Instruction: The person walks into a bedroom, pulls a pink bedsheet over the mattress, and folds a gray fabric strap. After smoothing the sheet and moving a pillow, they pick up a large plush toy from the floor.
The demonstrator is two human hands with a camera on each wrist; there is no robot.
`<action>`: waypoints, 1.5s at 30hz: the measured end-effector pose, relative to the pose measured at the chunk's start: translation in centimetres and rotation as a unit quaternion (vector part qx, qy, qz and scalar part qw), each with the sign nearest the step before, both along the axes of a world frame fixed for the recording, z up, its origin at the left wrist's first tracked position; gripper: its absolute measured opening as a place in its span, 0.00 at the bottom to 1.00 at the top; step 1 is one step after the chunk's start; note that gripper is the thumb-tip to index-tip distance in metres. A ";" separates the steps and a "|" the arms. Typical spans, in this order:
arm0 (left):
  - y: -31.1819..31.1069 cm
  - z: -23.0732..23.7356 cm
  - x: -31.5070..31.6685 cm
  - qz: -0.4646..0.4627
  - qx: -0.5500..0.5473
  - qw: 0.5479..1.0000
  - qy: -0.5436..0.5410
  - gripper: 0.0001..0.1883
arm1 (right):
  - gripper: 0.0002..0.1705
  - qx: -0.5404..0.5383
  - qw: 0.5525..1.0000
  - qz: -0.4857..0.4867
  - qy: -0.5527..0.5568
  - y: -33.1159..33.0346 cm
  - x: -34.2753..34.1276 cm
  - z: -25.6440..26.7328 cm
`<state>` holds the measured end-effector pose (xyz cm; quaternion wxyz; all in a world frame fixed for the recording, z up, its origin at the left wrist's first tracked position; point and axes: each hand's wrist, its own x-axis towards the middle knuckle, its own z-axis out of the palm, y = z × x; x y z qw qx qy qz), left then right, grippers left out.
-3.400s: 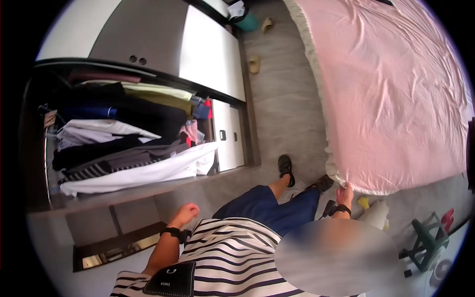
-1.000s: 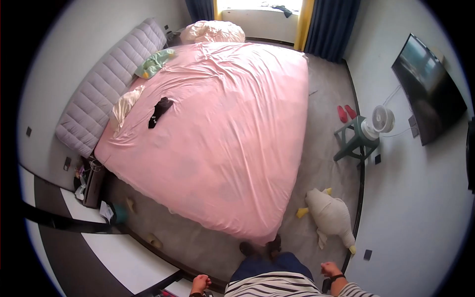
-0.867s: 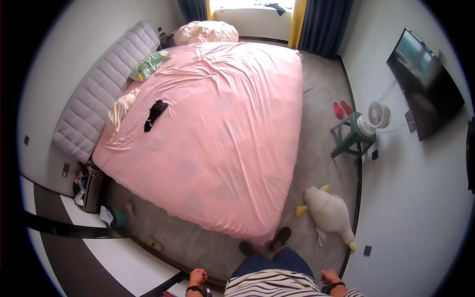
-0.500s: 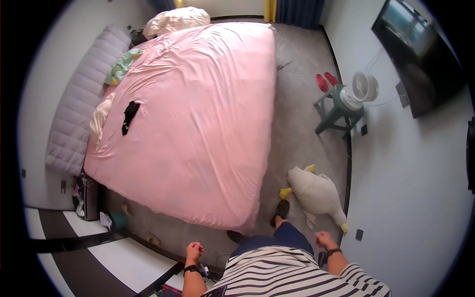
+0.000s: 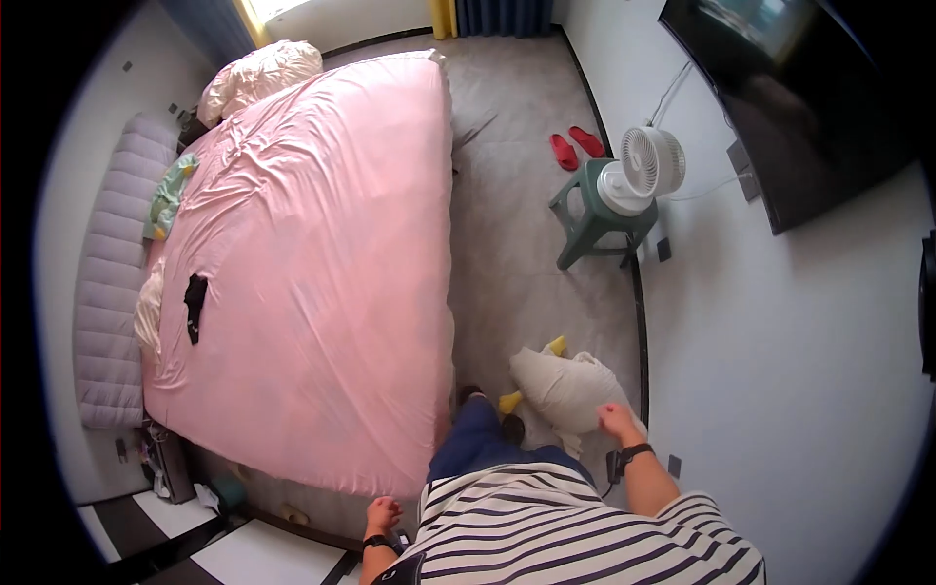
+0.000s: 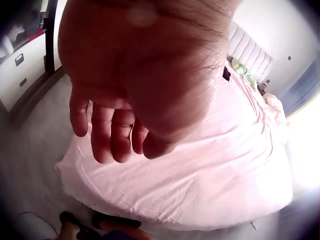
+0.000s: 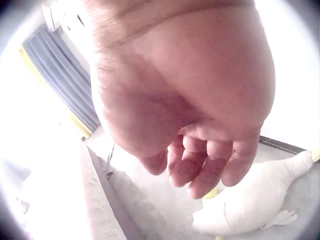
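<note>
My left hand hangs by the near corner of the bed, which wears a wrinkled pink fitted sheet. In the left wrist view, the fingers are loosely curled with nothing in them, and the sheet shows behind. My right hand overlaps a white plush goose on the floor in the head view. Loosely bent, its fingers hold nothing in the right wrist view. A black piece of clothing and a green pillow lie on the bed toward the padded headboard.
Grey floor runs between the bed and the right wall. Along that wall are a green stool bearing a white fan, red slippers and a wall-mounted television. A bundled quilt sits beyond the bed.
My right hand has let go of the pink sheet's corner. I have turned from the open wardrobe and stepped toward the foot of the bed, so the bed sits further left in view.
</note>
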<state>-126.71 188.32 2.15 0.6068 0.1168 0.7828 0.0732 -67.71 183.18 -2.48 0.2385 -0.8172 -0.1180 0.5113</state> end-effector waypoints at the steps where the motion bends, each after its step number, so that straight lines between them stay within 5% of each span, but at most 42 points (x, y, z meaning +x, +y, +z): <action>1: 1.5 -0.6 0.9 0.005 -0.006 1.000 -0.011 0.08 | 0.10 -0.005 1.000 0.013 0.008 1.2 0.3 0.4; 4: 6.2 -2.6 3.4 -0.009 -0.031 0.999 -0.016 0.08 | 0.11 -0.039 0.998 0.032 0.038 4.0 1.5 1.8; 8: 17.9 -3.6 9.9 -0.059 -0.040 0.997 -0.004 0.08 | 0.09 -0.067 0.995 -0.026 0.072 5.1 6.0 -3.0; 12: 32.6 -5.6 13.5 -0.084 -0.010 0.996 -0.022 0.09 | 0.07 -0.185 0.975 -0.089 0.085 13.8 8.9 2.8; 16: 51.0 -1.1 20.6 -0.129 0.093 0.987 0.002 0.10 | 0.09 -0.121 0.973 -0.171 0.091 25.0 11.5 5.4; 23: 76.6 -1.8 32.6 -0.256 0.133 0.958 0.006 0.09 | 0.10 -0.138 0.957 -0.216 0.133 39.3 16.2 5.2; 29: 88.2 -1.5 46.1 -0.283 0.119 0.952 -0.007 0.12 | 0.16 -0.184 0.956 -0.180 0.139 50.4 23.6 2.0; 30: 89.8 -1.2 48.4 -0.298 0.097 0.949 -0.017 0.11 | 0.16 -0.071 0.953 -0.229 0.183 48.9 24.5 -3.0; 35: 99.1 -2.7 57.1 -0.383 0.132 0.914 -0.017 0.13 | 0.14 -0.052 0.957 -0.207 0.194 61.0 31.8 -0.5; 38: 104.9 -2.1 63.0 -0.396 0.139 0.907 -0.015 0.15 | 0.14 -0.191 0.955 -0.137 0.179 72.8 36.6 5.5; 41: 111.2 -5.9 67.6 -0.413 0.125 0.900 -0.060 0.16 | 0.16 -0.158 0.960 -0.120 0.195 78.4 39.6 2.6; 45: 118.8 -18.0 71.2 -0.506 0.137 0.849 -0.072 0.18 | 0.18 -0.152 0.978 -0.062 0.128 90.2 44.0 1.7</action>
